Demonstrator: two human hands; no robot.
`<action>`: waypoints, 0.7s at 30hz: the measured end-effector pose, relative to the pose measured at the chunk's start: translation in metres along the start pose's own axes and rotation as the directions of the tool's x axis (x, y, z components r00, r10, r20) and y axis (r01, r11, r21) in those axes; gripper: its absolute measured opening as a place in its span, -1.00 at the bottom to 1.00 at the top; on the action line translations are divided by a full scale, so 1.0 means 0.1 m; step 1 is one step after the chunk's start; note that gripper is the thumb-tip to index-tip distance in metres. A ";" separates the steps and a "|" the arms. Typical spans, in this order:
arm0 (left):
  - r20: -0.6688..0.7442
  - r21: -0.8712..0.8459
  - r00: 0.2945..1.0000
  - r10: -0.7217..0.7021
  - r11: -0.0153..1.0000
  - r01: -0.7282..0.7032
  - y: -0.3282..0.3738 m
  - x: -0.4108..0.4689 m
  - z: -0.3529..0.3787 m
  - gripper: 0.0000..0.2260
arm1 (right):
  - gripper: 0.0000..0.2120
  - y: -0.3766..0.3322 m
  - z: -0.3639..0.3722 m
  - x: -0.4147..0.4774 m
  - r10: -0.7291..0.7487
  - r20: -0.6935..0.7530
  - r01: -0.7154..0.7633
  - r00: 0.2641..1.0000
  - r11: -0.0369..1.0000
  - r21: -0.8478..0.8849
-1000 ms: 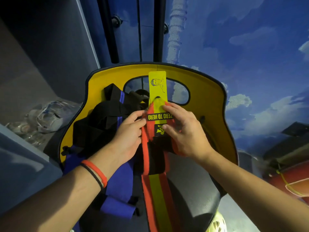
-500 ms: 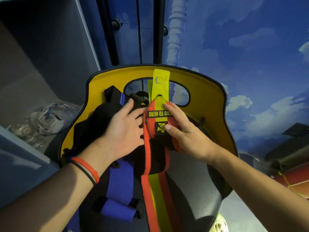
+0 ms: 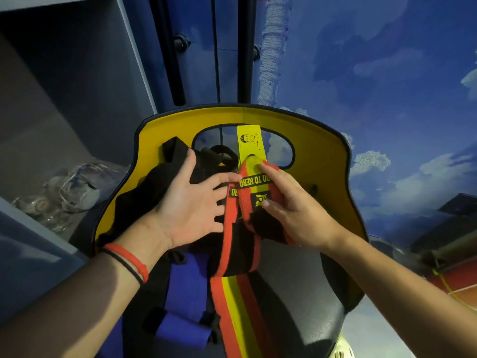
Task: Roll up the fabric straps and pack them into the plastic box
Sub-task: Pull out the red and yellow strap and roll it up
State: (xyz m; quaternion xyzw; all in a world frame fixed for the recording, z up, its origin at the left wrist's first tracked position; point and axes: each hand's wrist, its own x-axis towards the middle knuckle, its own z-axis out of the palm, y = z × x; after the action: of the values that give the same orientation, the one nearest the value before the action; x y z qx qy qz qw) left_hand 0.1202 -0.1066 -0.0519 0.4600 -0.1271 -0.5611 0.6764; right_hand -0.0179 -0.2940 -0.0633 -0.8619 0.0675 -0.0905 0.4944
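Orange strap [image 3: 233,295], cut off below, pinched by right hand [image 3: 296,214]; left hand [image 3: 188,205] spread flat.

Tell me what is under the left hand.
The left hand lies flat on a heap of black straps in the yellow seat; its fingertips reach the red strap the right hand pinches. Anything beneath the heap is hidden.

**The count, kind by kind**

There are two hands: one left hand [image 3: 191,208] and one right hand [image 3: 296,213]. There is one yellow-rimmed seat [image 3: 180,125]. Two coloured straps can be told apart: one orange-and-yellow strap [image 3: 232,293] and one blue strap [image 3: 185,285]. The black straps [image 3: 144,197] lie bunched, too tangled to count. The left wrist has two wristbands [image 3: 129,262], one red and one black.
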 end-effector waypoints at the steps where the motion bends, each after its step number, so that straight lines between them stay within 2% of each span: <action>1: 0.001 -0.009 1.000 0.004 1.000 -0.004 -0.01 0.00 0.00 -0.13 | -0.35 -0.03 -0.03 0.00 -0.003 -0.008 0.003 1.000 1.000 -0.027; 3: 0.005 -0.023 1.000 0.013 1.000 -0.013 -0.03 0.00 0.00 -0.13 | -0.33 -0.07 -0.07 -0.02 -0.010 -0.043 0.006 0.999 0.996 -0.087; 5: 0.004 -0.038 1.000 0.028 0.999 -0.028 -0.04 0.01 0.01 -0.14 | -0.32 -0.10 -0.08 -0.03 -0.017 -0.058 0.012 0.998 0.997 -0.072; 6: 0.005 -0.050 0.999 0.035 0.998 -0.035 -0.04 0.01 0.02 -0.15 | -0.31 -0.13 -0.09 -0.04 -0.002 -0.045 0.002 0.999 1.000 -0.010; 8: 0.007 -0.084 0.999 0.043 0.996 -0.043 -0.05 0.01 0.03 -0.16 | -0.32 -0.18 -0.14 -0.06 0.064 0.018 -0.066 0.998 0.967 0.246; 10: 0.002 -0.092 0.999 0.052 0.994 -0.052 -0.06 0.01 0.04 -0.19 | -0.33 -0.22 -0.19 -0.08 0.133 0.135 -0.184 0.982 0.836 0.517; 11: 0.008 -0.091 0.998 0.056 0.994 -0.055 -0.07 0.01 0.05 -0.21 | -0.33 -0.24 -0.21 -0.10 0.131 0.193 -0.221 0.972 0.784 0.580; 12: 0.018 -0.097 0.998 0.060 0.994 -0.058 -0.06 0.01 0.06 -0.22 | -0.32 -0.23 -0.20 -0.11 0.108 0.221 -0.220 0.969 0.782 0.583; 15: 0.048 -0.140 0.996 0.075 0.988 -0.068 -0.04 -0.01 0.09 -0.23 | -0.29 -0.15 -0.12 -0.10 0.047 0.165 -0.112 0.985 0.903 0.415; 17: 0.065 -0.150 0.995 0.080 0.986 -0.070 -0.04 -0.01 0.09 -0.24 | -0.28 -0.09 -0.09 -0.07 -0.013 0.071 0.002 0.997 0.987 0.160; 19: 0.067 -0.150 0.994 0.089 0.986 -0.078 -0.06 -0.01 0.07 -0.27 | -0.27 -0.03 -0.06 -0.04 -0.060 0.010 0.061 0.998 0.995 -0.084; 21: 0.074 -0.150 0.993 0.089 0.986 -0.078 -0.07 0.00 0.06 -0.28 | -0.26 -0.01 -0.03 -0.04 -0.079 -0.022 0.075 0.997 0.987 -0.145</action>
State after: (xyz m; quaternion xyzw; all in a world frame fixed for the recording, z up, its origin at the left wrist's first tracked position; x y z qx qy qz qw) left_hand 0.1111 -0.1090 -0.0541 0.3804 -0.1316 -0.5581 0.7257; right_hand -0.0225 -0.2954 -0.0607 -0.8959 0.0473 -0.1164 0.4262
